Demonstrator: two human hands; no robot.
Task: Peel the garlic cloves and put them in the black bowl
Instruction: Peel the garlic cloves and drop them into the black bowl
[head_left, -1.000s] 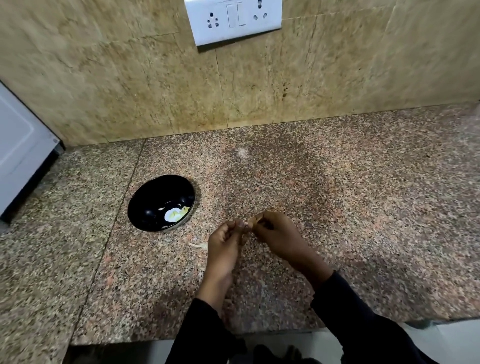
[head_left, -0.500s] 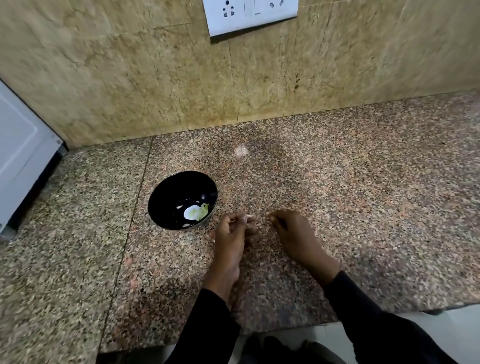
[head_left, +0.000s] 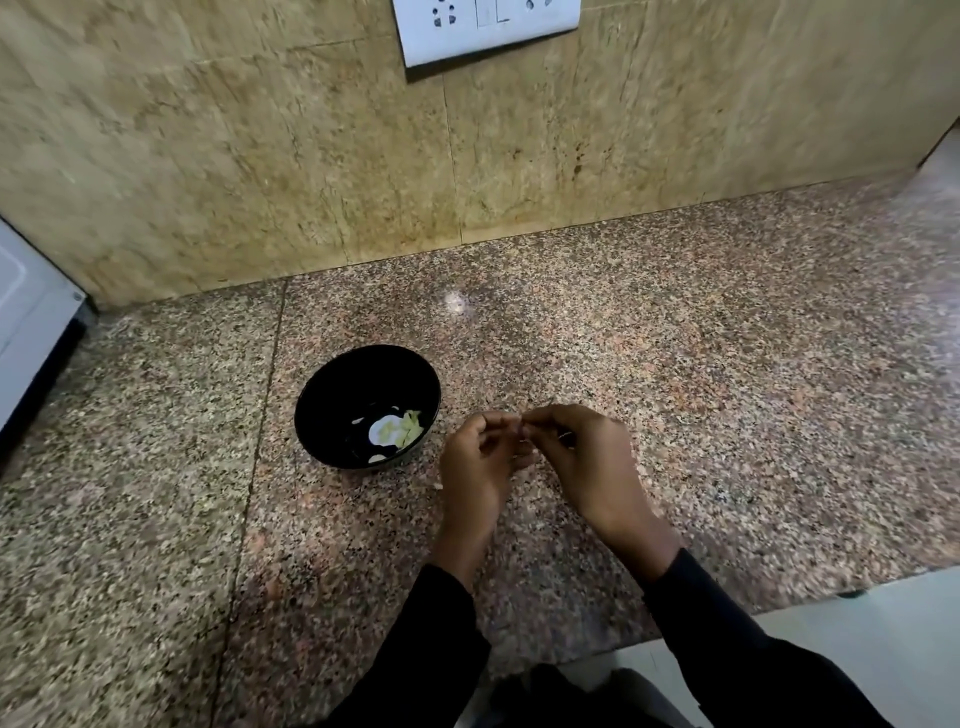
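The black bowl (head_left: 332, 395) stands on the granite counter (head_left: 727, 364), left of my hands, with pale peeled garlic (head_left: 397, 430) at its bottom. My left hand (head_left: 480, 462) and my right hand (head_left: 582, 457) meet fingertip to fingertip just right of the bowl, a little above the counter. Both hands have curled fingers and pinch a small garlic clove (head_left: 521, 427) between them; the clove is almost wholly hidden by the fingers. Black sleeves cover both forearms.
A tiled wall rises behind the counter, with a white socket plate (head_left: 488, 26) at the top. A white appliance (head_left: 26, 322) stands at the far left edge. The counter's front edge runs near my sleeves, with pale floor (head_left: 857, 634) below at right.
My hands were apart half a second ago and have come together again at the fingertips. The view has shifted, so the bowl sits closer to my left hand.
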